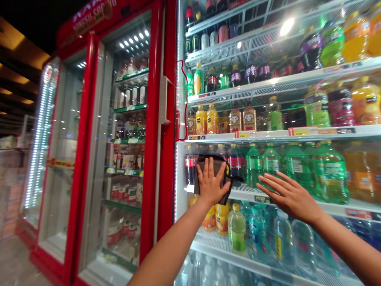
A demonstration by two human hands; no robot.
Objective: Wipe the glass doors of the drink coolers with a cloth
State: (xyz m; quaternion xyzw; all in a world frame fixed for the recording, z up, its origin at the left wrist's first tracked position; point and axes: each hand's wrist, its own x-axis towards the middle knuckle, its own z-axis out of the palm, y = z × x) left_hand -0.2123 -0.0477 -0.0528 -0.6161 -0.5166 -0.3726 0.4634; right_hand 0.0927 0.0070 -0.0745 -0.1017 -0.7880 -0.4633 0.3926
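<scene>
A dark grey-brown cloth (pixel 214 169) lies against the glass door of a drinks cooler, in front of a shelf of dark cola bottles. My left hand (pixel 210 182) presses it flat, palm toward the glass and fingers spread. Black edging and a small loop show at the cloth's right side. To the right, my right hand (pixel 293 195) is stretched out with straight fingers and holds nothing. It hovers at or close to the glass before the green soda bottles (pixel 330 171); whether it touches cannot be made out.
Orange juice bottles (pixel 212 119) and other drinks fill the shelves behind the glass. A white handle (pixel 164 100) sits on the red door frame (pixel 169 167) at left. Another red-framed cooler (pixel 149 139) stands further left. Light reflections cross the upper glass.
</scene>
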